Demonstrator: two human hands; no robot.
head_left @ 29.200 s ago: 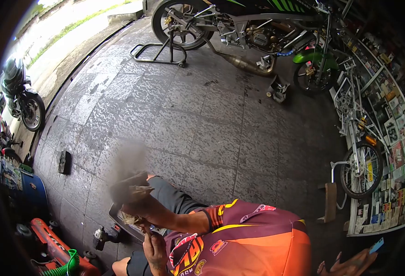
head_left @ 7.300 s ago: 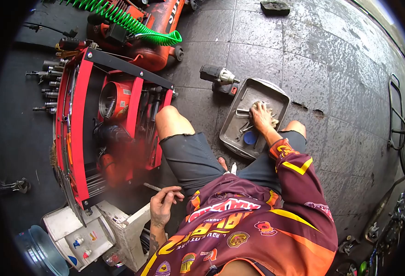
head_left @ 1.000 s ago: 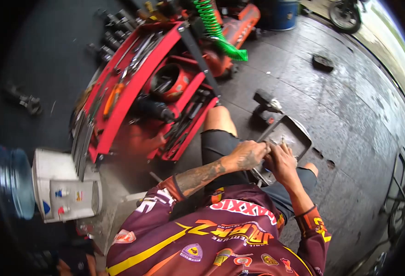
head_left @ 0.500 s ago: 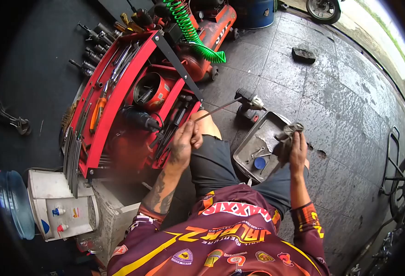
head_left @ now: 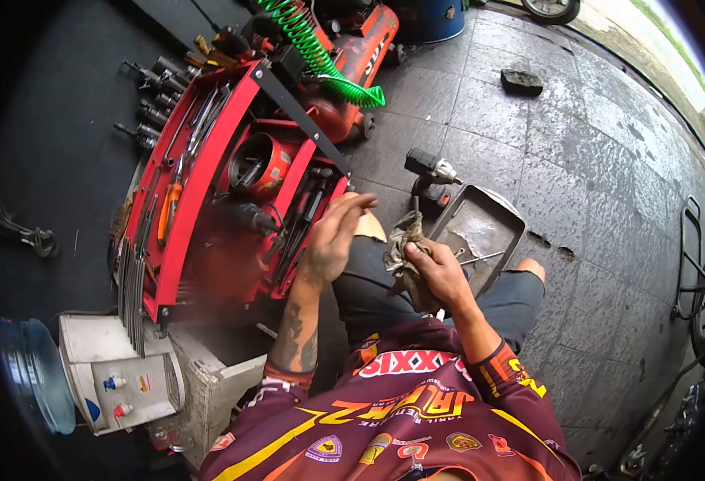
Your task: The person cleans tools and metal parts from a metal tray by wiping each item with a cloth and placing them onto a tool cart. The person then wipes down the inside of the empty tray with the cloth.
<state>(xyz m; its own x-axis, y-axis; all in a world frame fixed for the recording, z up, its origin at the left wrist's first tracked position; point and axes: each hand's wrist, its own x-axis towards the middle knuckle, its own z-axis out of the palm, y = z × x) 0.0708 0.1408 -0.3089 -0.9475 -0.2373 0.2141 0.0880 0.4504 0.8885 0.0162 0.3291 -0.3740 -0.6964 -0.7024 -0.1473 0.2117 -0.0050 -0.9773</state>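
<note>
My left hand (head_left: 332,240) is raised above my left knee with its fingers apart and nothing visible in them, close to the red tool cart (head_left: 208,188). In front of my lap, my right hand (head_left: 440,272) grips a crumpled, dirty grey rag (head_left: 404,252). A thin dark piece sticks up from the top of the rag. Just beyond that hand lies a grey metal tray (head_left: 517,228) with a few small metal tools in it, partly hidden by the hand and forearm.
A cordless impact driver (head_left: 431,172) stands beside the tray. Behind the cart are a red compressor (head_left: 372,48) and a coiled green hose (head_left: 316,48). A dark block (head_left: 521,82) lies on the tiles. A white water dispenser (head_left: 120,369) is at lower left.
The rag and my right hand have moved left, from over the tray to my lap. My left hand has opened and no longer holds the thin rod.
</note>
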